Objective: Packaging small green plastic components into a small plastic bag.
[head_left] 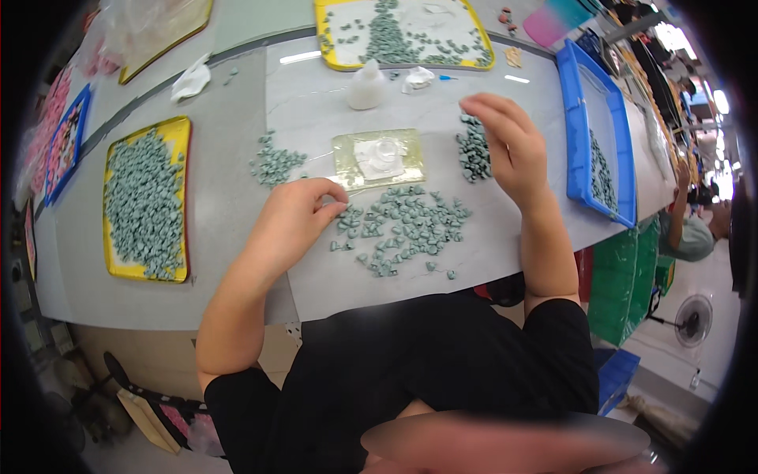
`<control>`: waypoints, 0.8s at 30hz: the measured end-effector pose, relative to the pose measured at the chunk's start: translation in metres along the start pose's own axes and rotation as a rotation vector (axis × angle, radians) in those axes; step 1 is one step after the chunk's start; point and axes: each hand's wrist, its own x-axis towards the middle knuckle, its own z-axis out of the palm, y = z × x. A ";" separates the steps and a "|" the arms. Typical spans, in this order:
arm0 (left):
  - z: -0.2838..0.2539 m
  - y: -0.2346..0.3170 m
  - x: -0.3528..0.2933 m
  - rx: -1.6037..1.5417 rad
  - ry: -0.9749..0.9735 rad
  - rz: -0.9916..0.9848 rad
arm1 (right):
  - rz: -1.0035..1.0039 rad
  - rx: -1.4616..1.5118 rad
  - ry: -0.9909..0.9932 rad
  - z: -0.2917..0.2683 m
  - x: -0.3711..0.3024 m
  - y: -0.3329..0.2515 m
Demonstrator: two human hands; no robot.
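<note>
My left hand (296,217) is closed in a pinch at the left edge of a loose heap of small grey-green pieces (410,225). What its fingertips hold, if anything, is too small to make out. Over a darker, tighter cluster of similar pieces (474,150), my right hand (512,146) is raised with its fingers stretched out and seemingly nothing in them. Between the hands lies a yellowish, clear-wrapped flat block (343,158) with a white patch and a small clear round item (385,152) on it. A smaller group of grey-green pieces (276,162) sits beyond my left hand.
Yellow-rimmed trays of grey-green pieces stand at the left (188,197) and far side (324,39). A blue bin (580,189) is at the right. Beyond the block are a white bottle (365,87) and crumpled tissue (418,79). Another person (695,233) is at far right.
</note>
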 end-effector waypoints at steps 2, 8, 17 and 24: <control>0.015 0.001 0.006 0.021 -0.020 0.000 | 0.100 0.123 -0.019 -0.011 -0.014 0.008; 0.029 0.005 0.031 0.001 -0.062 -0.036 | 0.255 0.222 -0.475 -0.059 -0.054 0.010; 0.055 -0.002 0.049 -0.283 0.200 -0.034 | 0.230 0.176 -0.458 -0.025 -0.164 0.005; 0.063 0.023 0.037 -0.345 0.280 -0.024 | 0.135 0.090 -0.448 -0.034 -0.145 0.003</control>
